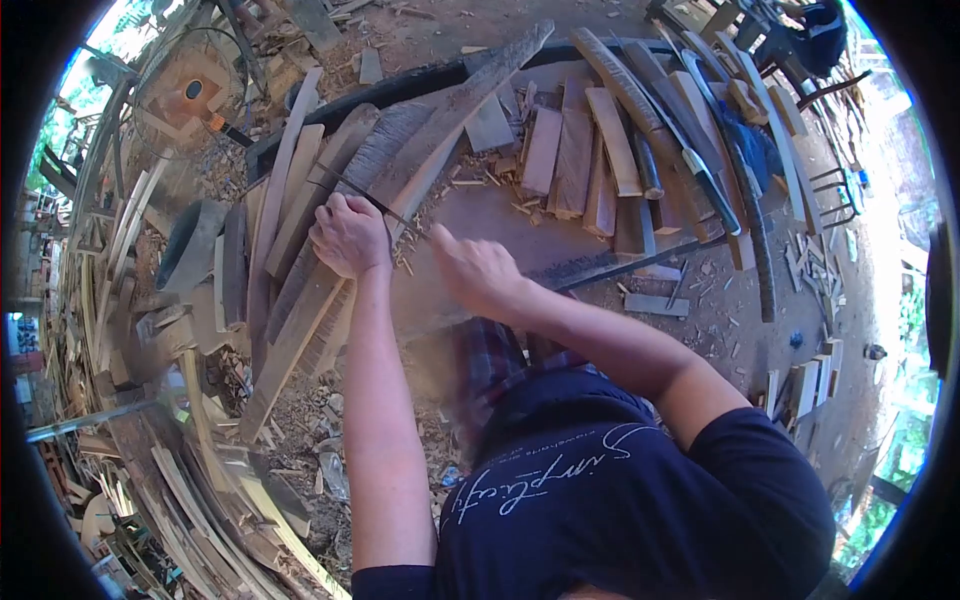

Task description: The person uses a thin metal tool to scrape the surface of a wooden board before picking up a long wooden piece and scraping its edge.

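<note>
A long wooden plank (440, 165) runs diagonally across the low work surface. My left hand (351, 236) presses down on it with curled fingers, gripping its edge. Just beyond those fingers, a thin dark blade-like tool (365, 193) lies across the wood. I cannot make out its exact kind. My right hand (482, 272) is closed at the near right end of this tool, its thumb side facing the plank; the handle is hidden in the fist. Small wood chips (405, 255) are scattered between my two hands.
Several short wood blocks (543, 150) and long strips (625, 85) are piled on the right of the surface. A fan (190, 92) stands at the upper left. More boards (290, 190) lie left of my hands, with stacked timber (190, 490) at the lower left.
</note>
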Demonstrator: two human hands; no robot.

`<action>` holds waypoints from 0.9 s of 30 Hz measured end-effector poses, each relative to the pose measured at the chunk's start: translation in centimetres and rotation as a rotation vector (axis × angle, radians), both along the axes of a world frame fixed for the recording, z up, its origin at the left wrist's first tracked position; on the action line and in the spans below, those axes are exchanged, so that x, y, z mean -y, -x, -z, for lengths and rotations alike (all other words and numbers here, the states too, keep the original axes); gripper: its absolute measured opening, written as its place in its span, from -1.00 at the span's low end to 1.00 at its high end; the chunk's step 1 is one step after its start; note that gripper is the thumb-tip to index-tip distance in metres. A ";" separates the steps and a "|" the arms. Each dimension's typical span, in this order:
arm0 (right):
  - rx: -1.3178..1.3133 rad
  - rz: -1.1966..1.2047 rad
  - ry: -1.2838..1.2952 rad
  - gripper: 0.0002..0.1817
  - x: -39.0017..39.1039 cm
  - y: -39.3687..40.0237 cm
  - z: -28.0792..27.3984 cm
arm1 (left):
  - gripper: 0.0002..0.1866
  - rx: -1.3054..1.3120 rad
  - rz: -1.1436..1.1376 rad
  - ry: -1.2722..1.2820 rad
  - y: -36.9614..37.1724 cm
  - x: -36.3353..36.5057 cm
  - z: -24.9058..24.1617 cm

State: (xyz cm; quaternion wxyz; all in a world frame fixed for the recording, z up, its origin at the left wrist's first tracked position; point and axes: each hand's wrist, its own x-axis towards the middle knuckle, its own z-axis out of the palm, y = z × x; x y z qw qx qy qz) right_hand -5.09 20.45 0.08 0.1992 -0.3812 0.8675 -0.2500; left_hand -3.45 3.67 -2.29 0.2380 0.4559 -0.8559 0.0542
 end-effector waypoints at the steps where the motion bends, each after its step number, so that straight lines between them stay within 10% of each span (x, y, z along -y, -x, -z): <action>1: -0.050 0.009 0.039 -0.74 1.1 0.3 -0.1 | -0.73 -0.015 -0.006 0.007 0.1 -0.1 -0.1; 27: -0.074 0.016 0.070 -0.76 3.6 0.9 1.3 | -0.73 -0.014 -0.016 0.023 0.2 0.1 -0.1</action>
